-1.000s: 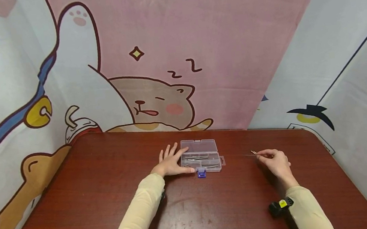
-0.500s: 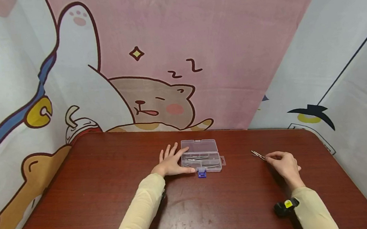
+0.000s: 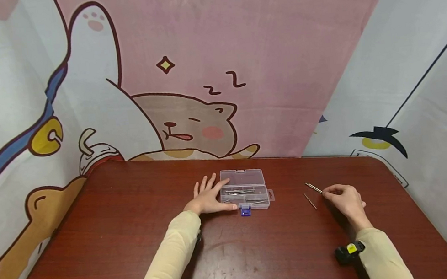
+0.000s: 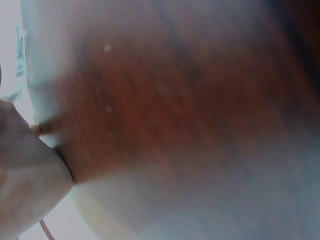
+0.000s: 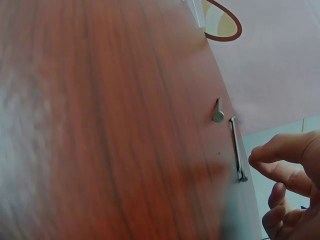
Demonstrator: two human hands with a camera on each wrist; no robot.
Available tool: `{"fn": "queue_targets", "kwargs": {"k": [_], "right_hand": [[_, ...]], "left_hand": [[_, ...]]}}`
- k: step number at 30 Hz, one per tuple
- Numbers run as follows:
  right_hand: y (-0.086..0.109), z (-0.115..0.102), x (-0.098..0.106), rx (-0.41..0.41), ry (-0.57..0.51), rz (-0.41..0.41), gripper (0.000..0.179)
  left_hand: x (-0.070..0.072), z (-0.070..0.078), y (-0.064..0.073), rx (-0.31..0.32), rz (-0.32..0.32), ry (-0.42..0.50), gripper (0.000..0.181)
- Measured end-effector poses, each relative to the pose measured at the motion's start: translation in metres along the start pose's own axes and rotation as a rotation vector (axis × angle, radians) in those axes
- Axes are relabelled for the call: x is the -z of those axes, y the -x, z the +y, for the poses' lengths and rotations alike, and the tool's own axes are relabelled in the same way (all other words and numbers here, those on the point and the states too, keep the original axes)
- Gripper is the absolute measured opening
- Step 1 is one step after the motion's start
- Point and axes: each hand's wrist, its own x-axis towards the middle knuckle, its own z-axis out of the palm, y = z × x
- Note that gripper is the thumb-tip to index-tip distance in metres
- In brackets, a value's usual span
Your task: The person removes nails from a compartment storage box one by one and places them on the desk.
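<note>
My left hand (image 3: pixel 210 202) rests against the left side of an open clear plastic box (image 3: pixel 265 206), fingers spread and thumb at its front corner. Metal nails (image 3: pixel 241 192) lie in the box's compartments. On the table to the right, two flat-headed nails (image 5: pixel 236 145) lie side by side, and a separate nail (image 3: pixel 310 201) lies just nearer to me. My right hand (image 3: pixel 343 198) is at the near end of the pair. In the right wrist view its bent thumb and fingers are a little apart from the nails. The left wrist view shows only part of the left hand (image 4: pixel 30 185).
The box's clear lid (image 3: pixel 242 178) is folded back behind it, and a blue latch (image 3: pixel 246 211) hangs at its front. All this is on a dark red wooden table (image 3: pixel 237 257). A cartoon-printed cloth (image 3: pixel 283 82) hangs behind the table.
My right hand has drawn back to the right from the nails. One nail has separated from the bunch and now lies apart on the table. The left hand has stayed at the box.
</note>
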Motion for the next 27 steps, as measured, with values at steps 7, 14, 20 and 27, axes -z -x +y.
{"fn": "queue_targets", "kwargs": {"k": [7,14,20,27], "right_hand": [[0.002,-0.01,-0.008,0.04,0.007,-0.021,0.02],[0.005,-0.023,-0.018,0.079,-0.014,-0.039,0.019],[0.006,-0.034,-0.029,0.118,-0.047,-0.075,0.016],[0.007,-0.049,-0.041,0.177,-0.067,-0.1,0.015]], "left_hand": [[0.007,0.007,0.005,0.001,-0.012,-0.018,0.098],[0.013,0.012,0.01,-0.003,-0.015,-0.024,0.095],[0.011,0.011,0.01,-0.009,-0.01,-0.001,0.096],[0.014,0.014,0.011,-0.005,-0.018,-0.006,0.095]]}}
